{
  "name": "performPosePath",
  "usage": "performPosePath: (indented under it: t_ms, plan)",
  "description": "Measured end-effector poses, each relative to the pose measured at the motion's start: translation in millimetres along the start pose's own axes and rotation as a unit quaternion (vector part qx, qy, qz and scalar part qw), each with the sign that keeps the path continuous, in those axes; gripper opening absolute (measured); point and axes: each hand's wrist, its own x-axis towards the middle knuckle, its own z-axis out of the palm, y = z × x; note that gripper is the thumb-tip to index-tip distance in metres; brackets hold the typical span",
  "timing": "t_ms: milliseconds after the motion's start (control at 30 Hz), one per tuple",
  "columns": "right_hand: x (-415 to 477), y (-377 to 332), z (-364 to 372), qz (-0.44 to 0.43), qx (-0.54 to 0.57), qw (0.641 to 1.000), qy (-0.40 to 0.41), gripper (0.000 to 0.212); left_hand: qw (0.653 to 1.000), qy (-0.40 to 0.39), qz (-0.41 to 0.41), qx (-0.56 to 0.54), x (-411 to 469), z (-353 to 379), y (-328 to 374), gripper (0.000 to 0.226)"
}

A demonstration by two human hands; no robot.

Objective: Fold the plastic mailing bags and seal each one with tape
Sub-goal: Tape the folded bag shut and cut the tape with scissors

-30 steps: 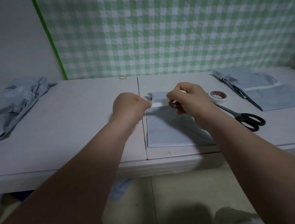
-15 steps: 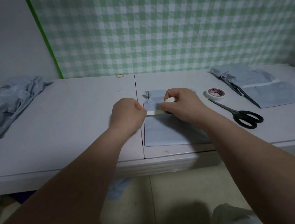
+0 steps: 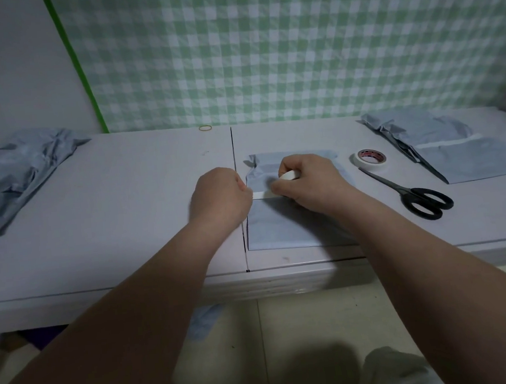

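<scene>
Table (image 3: 109,204), grey, 2 panels: mailing bag (image 3: 279,226) flat just right of the centre seam, long axis running from the near edge toward the wall, crumpled folded end pointing away. Right hand (image 3: 309,184), fingers curled round tape roll (image 3: 290,174), mostly hidden, over the bag's middle. Left hand (image 3: 220,200), curled at the bag's left edge, pinching tape strip (image 3: 259,195); fingertips hidden. Strip runs left-right across the fold

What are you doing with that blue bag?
A person is taping a folded blue mailing bag shut. The left hand pinches the end of a white tape strip while the right hand holds the roll, stretching the strip across the bag's fold. Scissors and another tape roll lie to the right.
</scene>
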Motion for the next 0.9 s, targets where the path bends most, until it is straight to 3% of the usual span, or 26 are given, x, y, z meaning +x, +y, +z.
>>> performPosePath:
  t_ms: [233, 467, 600, 767, 900]
  plan:
    - [0.3, -0.3, -0.1, -0.003, -0.026, 1.0, -0.015, 0.025, 0.998, -0.016, 0.002, 0.052, 5.0, 0.5, 6.1, 0.011]
    - [1.5, 0.4, 2.5, -0.006, -0.059, 0.998, -0.019, 0.024, 0.995, -0.017, 0.0, 0.098, 2.8, 3.6, 12.0, 0.021]
    - [2.0, -1.3, 1.8, -0.005, -0.074, 0.997, -0.033, 0.024, 0.991, -0.033, -0.011, 0.127, 4.7, -3.0, 16.4, 0.008]
    - [2.6, -2.5, 1.3, -0.007, -0.09, 0.995, -0.044, 0.024, 0.996, -0.065, -0.038, 0.051, 9.5, -13.3, 9.8, 0.015]
    - [1.0, -1.9, 2.3, -0.009, -0.095, 0.995, -0.041, 0.024, 1.0, 0.005, -0.002, -0.002, -2.5, -20.2, 7.8, 0.032]
